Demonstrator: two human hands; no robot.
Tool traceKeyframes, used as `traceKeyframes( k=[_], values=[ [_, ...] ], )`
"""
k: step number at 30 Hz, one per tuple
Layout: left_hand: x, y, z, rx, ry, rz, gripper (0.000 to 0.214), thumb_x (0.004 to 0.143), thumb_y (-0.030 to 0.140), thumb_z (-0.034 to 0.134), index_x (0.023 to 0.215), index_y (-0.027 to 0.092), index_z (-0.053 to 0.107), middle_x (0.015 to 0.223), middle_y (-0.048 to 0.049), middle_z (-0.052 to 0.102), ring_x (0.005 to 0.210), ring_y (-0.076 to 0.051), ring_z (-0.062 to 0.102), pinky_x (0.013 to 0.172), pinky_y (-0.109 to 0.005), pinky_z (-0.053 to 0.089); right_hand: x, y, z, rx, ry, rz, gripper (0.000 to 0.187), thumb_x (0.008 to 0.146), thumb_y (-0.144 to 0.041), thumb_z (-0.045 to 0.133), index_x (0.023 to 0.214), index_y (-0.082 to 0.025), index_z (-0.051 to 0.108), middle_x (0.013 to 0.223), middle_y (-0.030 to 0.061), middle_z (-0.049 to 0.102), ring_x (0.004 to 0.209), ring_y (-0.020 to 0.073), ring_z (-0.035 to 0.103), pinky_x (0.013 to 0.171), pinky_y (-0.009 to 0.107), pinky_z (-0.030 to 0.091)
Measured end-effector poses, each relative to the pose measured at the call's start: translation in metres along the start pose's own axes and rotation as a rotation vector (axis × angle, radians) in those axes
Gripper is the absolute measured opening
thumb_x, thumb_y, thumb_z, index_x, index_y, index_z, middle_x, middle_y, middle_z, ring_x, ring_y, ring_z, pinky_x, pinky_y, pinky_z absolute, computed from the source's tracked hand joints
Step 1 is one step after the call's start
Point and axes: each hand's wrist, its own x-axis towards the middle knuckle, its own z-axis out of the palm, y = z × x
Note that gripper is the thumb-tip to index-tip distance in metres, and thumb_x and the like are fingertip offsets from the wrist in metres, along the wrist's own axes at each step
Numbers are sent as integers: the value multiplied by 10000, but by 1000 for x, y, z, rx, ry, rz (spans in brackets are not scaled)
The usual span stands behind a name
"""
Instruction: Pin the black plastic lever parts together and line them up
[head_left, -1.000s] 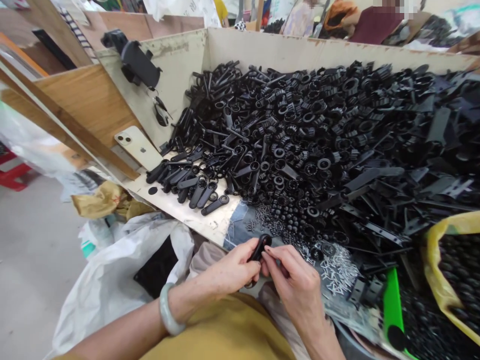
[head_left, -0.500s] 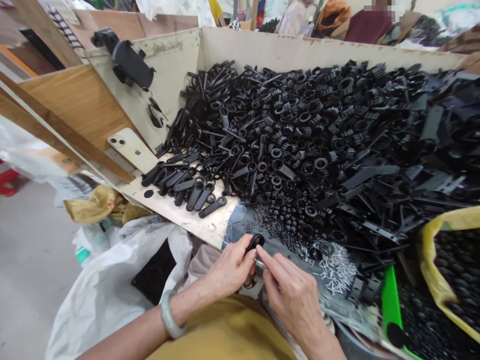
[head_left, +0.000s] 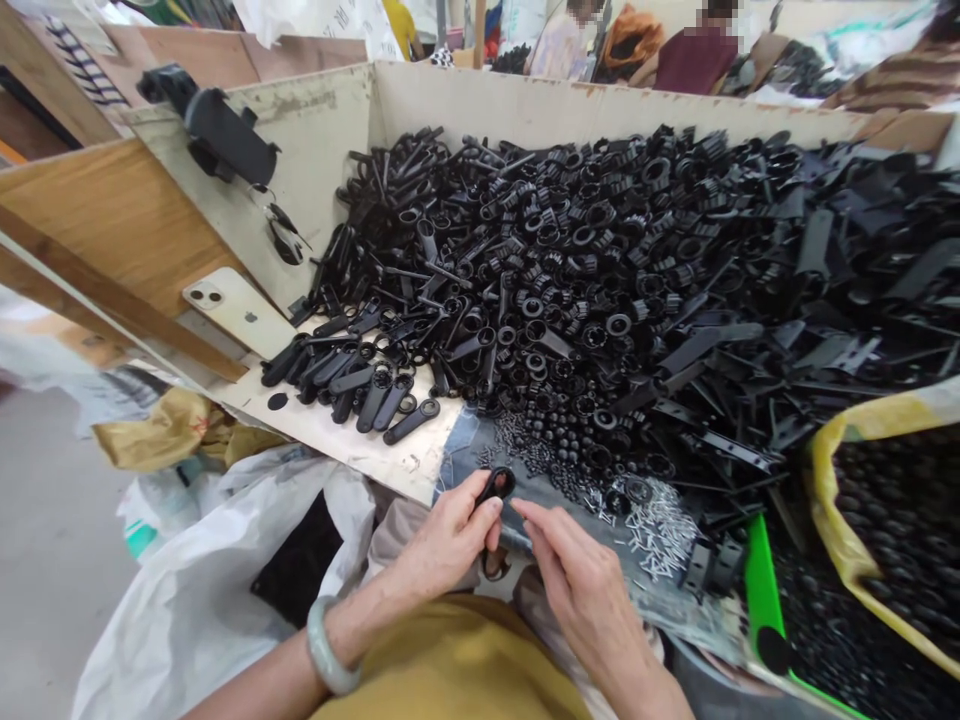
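one hand, the left hand [head_left: 448, 540], clamps a black ring-ended part [head_left: 490, 490] between thumb and fingers; just beside it the right hand [head_left: 583, 572] points its forefinger, whether pinching anything i cannot tell. silver pins [head_left: 662, 535] lie beyond the right hand, a black heap [head_left: 555, 270] farther ahead.

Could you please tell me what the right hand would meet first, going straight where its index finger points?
The right hand would likely meet the black part held in the left hand; depth is unclear, so the left thumb might come first.
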Motion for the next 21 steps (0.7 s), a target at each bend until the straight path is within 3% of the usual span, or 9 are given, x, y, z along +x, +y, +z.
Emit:
traceKeyframes(
  k=[11,16,21],
  values=[
    [0,-1,0,-37,-14,-1,184,1036,370,440,1041,214,537,634,69,546,561,-106,513,553,-227,376,7,-1,0,121,-69,78,317,1063,-188,423,1237,-245,682,1053,40,772,866,167,753,776,246,571],
    [1,-8,3,-22,11,25,204,1035,363,440,1093,202,551,625,66,552,567,-112,528,570,-229,399,14,-3,-3,219,-127,136,299,1064,-205,433,1189,-243,702,1021,23,781,851,151,743,767,224,544],
    [2,-10,5,-9,45,16,167,1025,350,441,1019,213,537,612,68,555,540,-112,518,528,-225,361,20,-5,-4,222,-189,170,294,1068,-219,413,1125,-245,700,952,11,768,811,154,733,733,232,514]
  ],
)
